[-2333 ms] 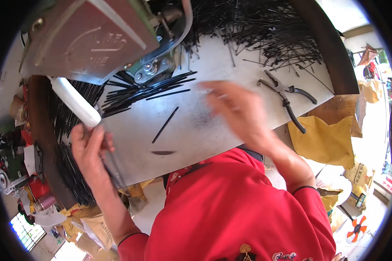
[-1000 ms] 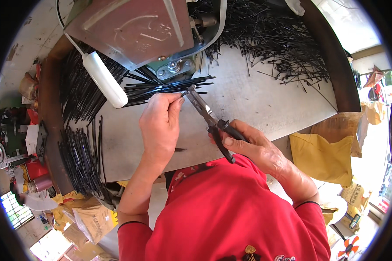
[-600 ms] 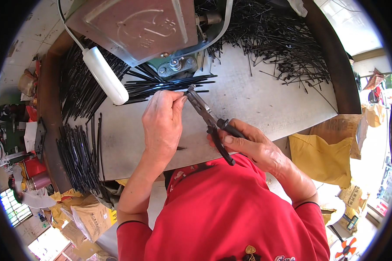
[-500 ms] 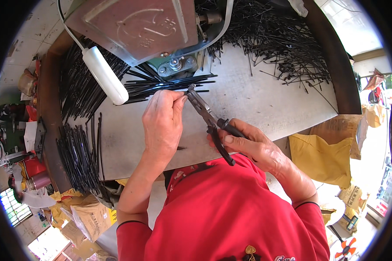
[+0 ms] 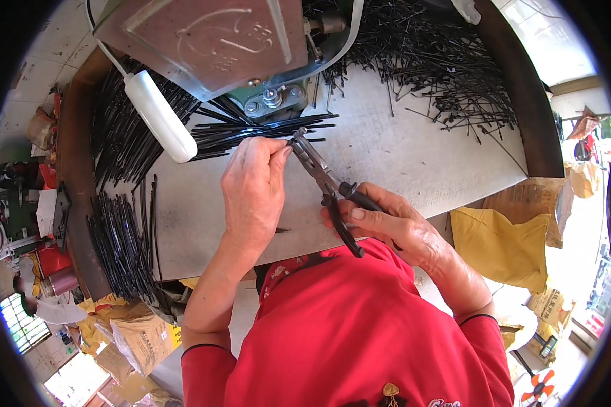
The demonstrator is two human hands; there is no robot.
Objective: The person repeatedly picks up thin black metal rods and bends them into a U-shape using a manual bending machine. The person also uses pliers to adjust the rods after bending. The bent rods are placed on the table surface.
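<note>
Grey and scuffed, the metal worktable (image 5: pixel 414 156) fills the middle of the view, with a dark raised rim curving round its far and left sides. At its far edge stands a machine (image 5: pixel 217 41) with a flat reddish-brown cover, and a white cylindrical handle (image 5: pixel 159 115) slants out from its left side. Thin black rods lie everywhere: a fanned bundle (image 5: pixel 251 129) under the machine, a loose scatter (image 5: pixel 441 68) toward the far right, and a packed stack (image 5: pixel 119 230) along the left rim. The right hand (image 5: pixel 387 224) is closed round the dark handles of a pair of pliers (image 5: pixel 326 180), thumb on top, the tool slanting up and left so that its nose sits just beside the fingertips of the left hand (image 5: pixel 254 186). The left hand's thumb and forefinger are pinched together right at the pliers' tip, close to the near ends of the fanned bundle; whatever small piece sits between the fingers and the nose is too small to make out, and I cannot tell whether the nose is shut on it. A short dark scrap (image 5: pixel 282 230) lies on the table just beside the left wrist. Yellow sacks (image 5: pixel 502 244) sit on the floor to the right, beyond the red shirt (image 5: pixel 360 332).
</note>
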